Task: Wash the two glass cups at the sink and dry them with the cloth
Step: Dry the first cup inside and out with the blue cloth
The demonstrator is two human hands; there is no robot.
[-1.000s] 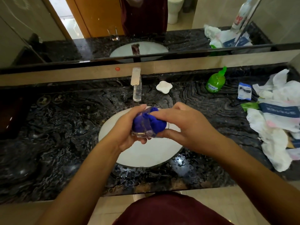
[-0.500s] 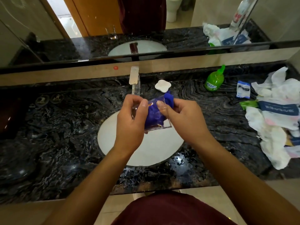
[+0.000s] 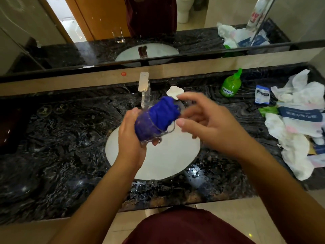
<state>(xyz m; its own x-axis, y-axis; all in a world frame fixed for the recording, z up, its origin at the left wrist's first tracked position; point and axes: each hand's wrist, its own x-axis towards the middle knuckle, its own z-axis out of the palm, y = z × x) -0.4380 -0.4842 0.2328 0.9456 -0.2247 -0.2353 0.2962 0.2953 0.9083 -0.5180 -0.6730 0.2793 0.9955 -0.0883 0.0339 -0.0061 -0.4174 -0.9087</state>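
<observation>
So the cup (image 3: 154, 127) is up over the sink (image 3: 175, 161), wrapped in the left hand (image 3: 131, 136), which is closed round its base end. It's tipped over, long axis running from that palm up and to the right, so the mouth points straight at the right hand (image 3: 207, 122). That's the bit that matters: the open end faces the free hand, and the free hand is just beside it.

The right hand is spread open, fingers loose, not holding anything that I can see (it's a bit motion-blurred, so I can't swear a fingertip isn't brushing the cloth). The cloth (image 3: 163, 113), bright blue, is stuffed down inside the cup with a good wad bulging out of the mouth toward that hand.

My guess is this is the drying step on this cup, and the next move is the right hand pinching that wad again to twist it or pull it out. The left just has to keep the glass steady; wet glass over a hard basin is the obvious risk.

Second cup (image 3: 119, 36) only shows in the mirror, standing upright on the counter (image 3: 61, 138), empty as far as I can tell. The sink bowl looks empty too.
</observation>
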